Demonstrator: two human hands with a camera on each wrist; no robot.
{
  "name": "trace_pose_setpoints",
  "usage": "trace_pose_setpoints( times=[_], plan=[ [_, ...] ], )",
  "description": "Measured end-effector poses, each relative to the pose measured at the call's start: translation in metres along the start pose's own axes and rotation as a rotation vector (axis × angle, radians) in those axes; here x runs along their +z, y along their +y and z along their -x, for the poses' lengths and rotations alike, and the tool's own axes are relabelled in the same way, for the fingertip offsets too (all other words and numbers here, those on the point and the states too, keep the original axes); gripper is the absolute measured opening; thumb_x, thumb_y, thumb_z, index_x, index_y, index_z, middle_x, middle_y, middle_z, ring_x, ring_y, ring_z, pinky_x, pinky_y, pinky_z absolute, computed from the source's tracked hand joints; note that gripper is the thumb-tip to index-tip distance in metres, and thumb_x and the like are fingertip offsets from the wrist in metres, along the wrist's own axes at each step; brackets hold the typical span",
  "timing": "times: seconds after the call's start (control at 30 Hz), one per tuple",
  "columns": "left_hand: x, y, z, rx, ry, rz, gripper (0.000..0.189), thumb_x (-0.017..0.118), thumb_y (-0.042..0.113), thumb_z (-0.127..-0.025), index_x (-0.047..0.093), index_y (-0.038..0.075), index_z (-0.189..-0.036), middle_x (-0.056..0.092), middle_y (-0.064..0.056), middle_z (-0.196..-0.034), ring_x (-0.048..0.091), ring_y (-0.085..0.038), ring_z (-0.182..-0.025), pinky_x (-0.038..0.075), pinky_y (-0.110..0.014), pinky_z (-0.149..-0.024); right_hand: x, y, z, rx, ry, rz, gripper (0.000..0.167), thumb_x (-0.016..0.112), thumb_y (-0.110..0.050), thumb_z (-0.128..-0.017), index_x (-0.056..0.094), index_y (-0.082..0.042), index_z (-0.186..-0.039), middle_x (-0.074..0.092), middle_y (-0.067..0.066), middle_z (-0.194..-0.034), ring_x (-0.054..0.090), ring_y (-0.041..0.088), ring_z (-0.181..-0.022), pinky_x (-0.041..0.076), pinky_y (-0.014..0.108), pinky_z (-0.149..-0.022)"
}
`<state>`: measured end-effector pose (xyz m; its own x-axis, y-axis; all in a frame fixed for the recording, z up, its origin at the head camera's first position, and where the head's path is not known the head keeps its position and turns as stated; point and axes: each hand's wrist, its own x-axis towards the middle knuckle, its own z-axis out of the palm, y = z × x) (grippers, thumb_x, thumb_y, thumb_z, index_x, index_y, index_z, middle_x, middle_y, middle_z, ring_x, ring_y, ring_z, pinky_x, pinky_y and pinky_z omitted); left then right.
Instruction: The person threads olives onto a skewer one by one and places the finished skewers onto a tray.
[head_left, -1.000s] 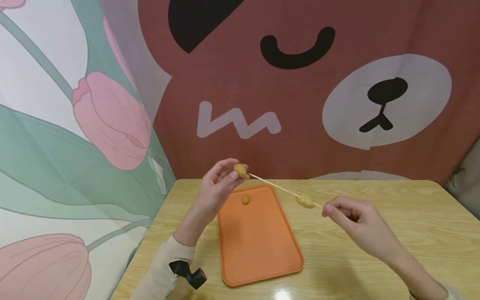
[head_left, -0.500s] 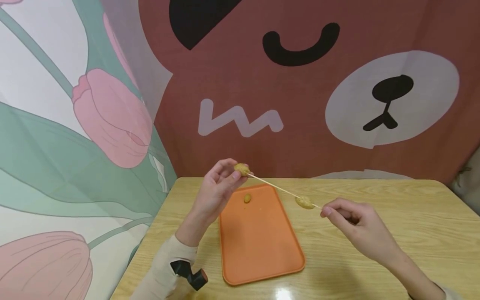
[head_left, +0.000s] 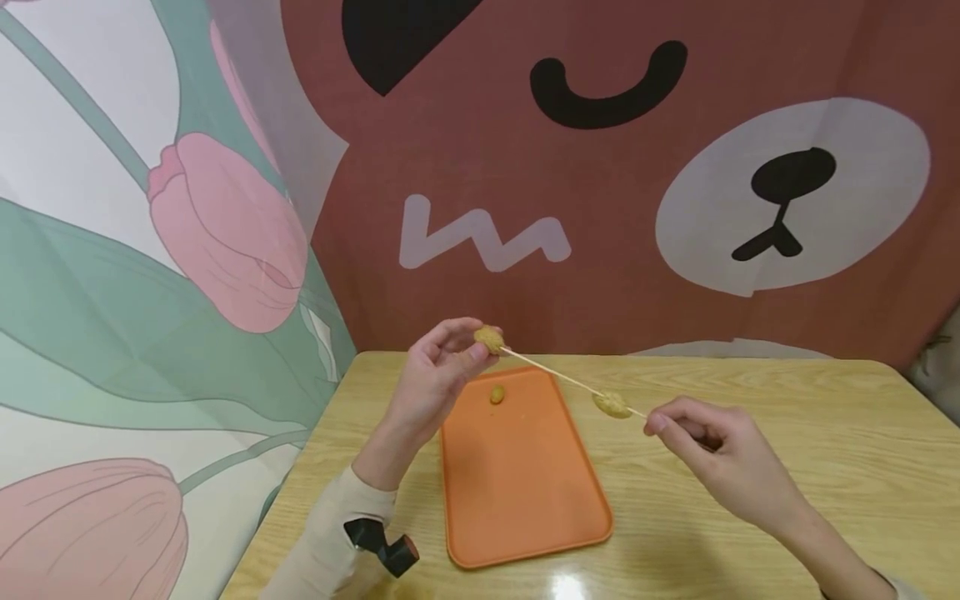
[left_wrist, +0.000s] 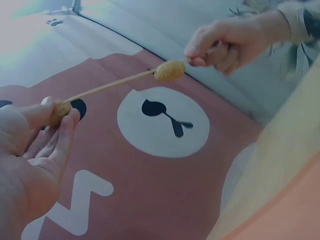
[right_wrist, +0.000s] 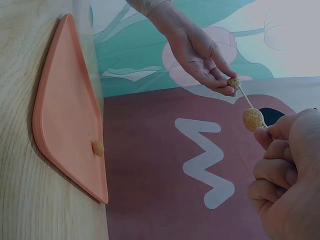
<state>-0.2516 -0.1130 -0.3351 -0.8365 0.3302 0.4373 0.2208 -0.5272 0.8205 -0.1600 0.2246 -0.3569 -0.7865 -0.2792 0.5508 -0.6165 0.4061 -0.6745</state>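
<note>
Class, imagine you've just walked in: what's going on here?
A person's right hand pinches one end of a thin skewer, which passes through what looks like a small potato. The left hand holds a second potato at the skewer's other end; whether the tip is inside is hard to tell. A third potato lies on the orange tray on the table.

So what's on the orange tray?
One brownish lump lies near the far end of the orange tray. In the head view, the left hand hides the far left corner; the spot under the lump is covered.
</note>
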Motion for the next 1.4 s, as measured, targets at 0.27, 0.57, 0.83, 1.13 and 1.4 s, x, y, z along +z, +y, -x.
trace_pose_setpoints(
  times=[0.27, 0.57, 0.83, 1.13, 1.4],
  plan=[
    [0.005, -0.002, 0.004, 0.059, 0.001, -0.073, 0.034, 0.079, 0.005, -0.090, 0.070, 0.002, -0.122, 0.068, -0.024, -0.120, 0.071, -0.028, -0.102, 0.053, -0.048, -0.094, 0.012, 0.005, 0.002, -0.071, -0.025, -0.029, 0.033, 0.064, 0.011, -0.095, 0.073, -0.021, -0.099, 0.037, -0.009, -0.058, 0.029, 0.001, -0.048, 0.032, 0.022, -0.041],
    [0.008, -0.006, 0.005, 0.086, -0.031, -0.024, 0.034, 0.078, 0.002, -0.090, 0.071, 0.001, -0.123, 0.068, -0.024, -0.121, 0.069, -0.032, -0.110, 0.054, -0.044, -0.095, 0.027, 0.006, 0.005, -0.084, 0.022, -0.107, 0.031, 0.065, 0.015, -0.092, 0.079, -0.011, -0.101, 0.073, -0.003, -0.083, 0.031, 0.003, -0.049, 0.037, 0.025, -0.043],
    [0.011, -0.010, 0.008, 0.027, -0.047, 0.008, 0.032, 0.078, 0.005, -0.090, 0.074, 0.007, -0.122, 0.067, -0.023, -0.125, 0.067, -0.032, -0.114, 0.049, -0.047, -0.100, 0.036, 0.011, 0.007, -0.045, 0.028, -0.156, 0.028, 0.064, 0.015, -0.093, 0.080, -0.006, -0.103, 0.076, 0.001, -0.094, 0.043, 0.002, -0.054, 0.055, 0.022, -0.065],
    [0.019, -0.016, 0.008, 0.002, 0.023, -0.100, 0.018, 0.081, 0.002, -0.087, 0.079, 0.012, -0.102, 0.071, -0.020, -0.116, 0.060, -0.032, -0.125, 0.054, -0.038, -0.094, 0.045, 0.011, 0.009, 0.023, 0.057, -0.158, 0.022, 0.067, 0.006, -0.095, 0.080, -0.010, -0.101, 0.077, 0.001, -0.096, 0.072, 0.018, -0.089, 0.058, 0.026, -0.075],
    [0.028, -0.025, 0.012, -0.017, 0.042, -0.092, 0.021, 0.084, 0.003, -0.084, 0.080, 0.010, -0.103, 0.068, -0.025, -0.118, 0.066, -0.038, -0.113, 0.056, -0.042, -0.090, 0.049, 0.011, 0.010, 0.057, 0.067, -0.175, 0.021, 0.067, 0.002, -0.097, 0.081, -0.013, -0.102, 0.077, -0.001, -0.101, 0.072, 0.017, -0.096, 0.059, 0.027, -0.078]
  ],
)
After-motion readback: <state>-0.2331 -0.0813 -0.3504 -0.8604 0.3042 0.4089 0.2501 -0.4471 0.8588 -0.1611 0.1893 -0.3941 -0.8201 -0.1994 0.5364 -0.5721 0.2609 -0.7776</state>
